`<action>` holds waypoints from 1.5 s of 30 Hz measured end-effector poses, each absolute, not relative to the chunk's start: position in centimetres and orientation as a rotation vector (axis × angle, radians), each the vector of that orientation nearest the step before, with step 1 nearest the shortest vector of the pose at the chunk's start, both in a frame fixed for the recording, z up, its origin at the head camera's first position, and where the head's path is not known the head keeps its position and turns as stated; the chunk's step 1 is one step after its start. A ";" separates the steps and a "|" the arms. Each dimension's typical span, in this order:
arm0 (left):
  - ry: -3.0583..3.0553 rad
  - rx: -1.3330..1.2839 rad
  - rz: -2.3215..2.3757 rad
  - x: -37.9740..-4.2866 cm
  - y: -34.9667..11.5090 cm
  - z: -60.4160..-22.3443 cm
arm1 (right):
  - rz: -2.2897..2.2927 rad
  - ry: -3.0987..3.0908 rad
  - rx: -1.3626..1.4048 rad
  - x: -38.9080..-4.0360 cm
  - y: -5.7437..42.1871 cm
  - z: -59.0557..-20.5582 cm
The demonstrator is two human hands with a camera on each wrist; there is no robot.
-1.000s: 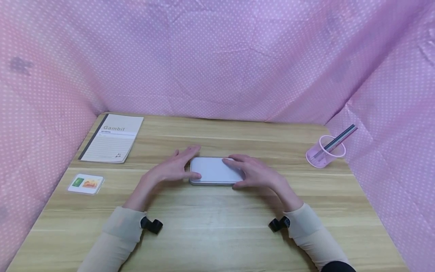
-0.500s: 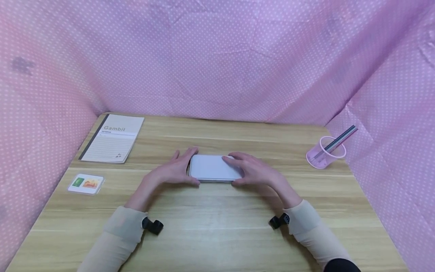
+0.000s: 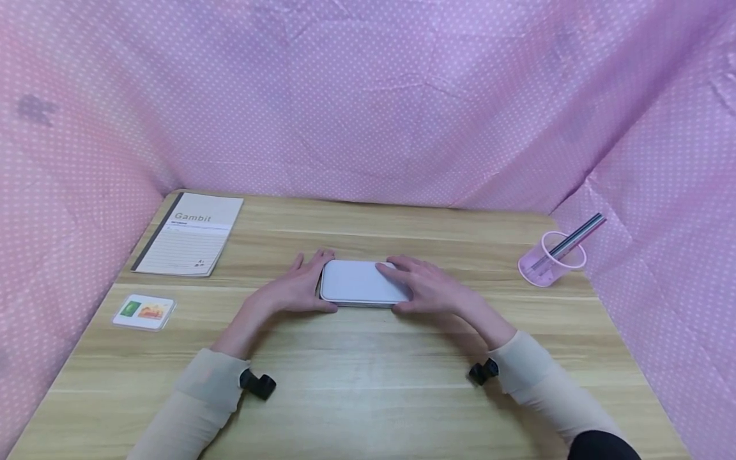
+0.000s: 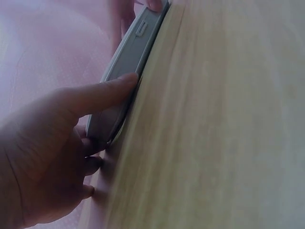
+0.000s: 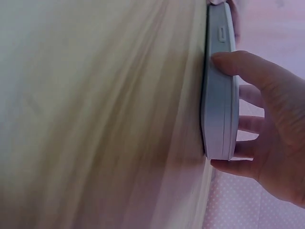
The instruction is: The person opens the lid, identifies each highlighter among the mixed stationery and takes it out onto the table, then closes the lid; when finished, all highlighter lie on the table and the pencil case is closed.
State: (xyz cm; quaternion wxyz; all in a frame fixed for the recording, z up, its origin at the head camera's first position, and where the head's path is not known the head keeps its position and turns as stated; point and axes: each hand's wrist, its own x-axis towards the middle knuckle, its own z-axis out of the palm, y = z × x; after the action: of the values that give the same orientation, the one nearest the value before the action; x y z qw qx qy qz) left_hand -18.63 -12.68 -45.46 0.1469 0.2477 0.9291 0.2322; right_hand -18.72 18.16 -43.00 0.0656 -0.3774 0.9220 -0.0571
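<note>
In the head view a flat white rectangular case (image 3: 359,281) with rounded corners lies on the wooden table, long side toward me. My left hand (image 3: 294,289) grips its left end, thumb along the front side and fingers toward the back. At the opposite end my right hand (image 3: 432,289) holds it, with the thumb on the front side and one finger over the top. The left wrist view shows the case's (image 4: 136,50) grey front side, with a small rectangular catch and the left thumb pressed on it. Right fingers reach behind the case (image 5: 218,109) in the right wrist view.
A notebook (image 3: 192,235) marked "Gambit" lies at the back left, with a small card (image 3: 145,312) in a clear sleeve nearer me. On the right a pink cup (image 3: 540,265) holds several dark sticks (image 3: 577,234). Pink dotted cloth (image 3: 368,102) surrounds the table.
The case has shifted slightly away from me. My left thumb has gone from its top edge down to the front side. My right forearm has swung outward to the right.
</note>
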 end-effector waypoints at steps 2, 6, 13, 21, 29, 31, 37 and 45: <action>2.684 0.710 0.652 -18.7 -12.6 -45.4 | -0.152 2.793 -1.166 -18.7 18.2 -43.1; 2.708 0.702 0.628 -18.7 -12.4 -45.3 | -0.068 2.820 -1.211 -18.7 18.1 -43.2; 2.729 0.692 0.590 -18.6 -12.2 -45.0 | 0.067 2.863 -1.280 -18.6 17.9 -43.1; 2.729 0.680 0.560 -18.6 -12.2 -45.2 | 0.186 2.881 -1.396 -18.7 18.0 -43.5; 2.764 0.686 0.513 -18.6 -12.0 -45.0 | 0.264 2.903 -1.469 -18.9 17.9 -43.7; 2.775 0.689 0.501 -18.6 -11.9 -45.0 | 0.264 2.911 -1.474 -18.9 17.8 -43.8; 2.783 0.661 0.451 -18.7 -11.7 -44.8 | 0.248 2.906 -1.471 -18.9 17.7 -43.6; 2.768 0.652 0.438 -18.8 -11.6 -44.7 | 0.271 2.875 -1.470 -18.9 17.6 -43.1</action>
State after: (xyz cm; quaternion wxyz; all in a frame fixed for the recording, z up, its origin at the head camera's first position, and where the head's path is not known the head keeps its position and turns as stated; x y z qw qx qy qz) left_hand -18.81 -11.59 -44.75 0.1316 0.2248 0.9536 0.1508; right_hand -18.94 17.58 -43.13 -0.0493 -0.4533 0.8861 0.0836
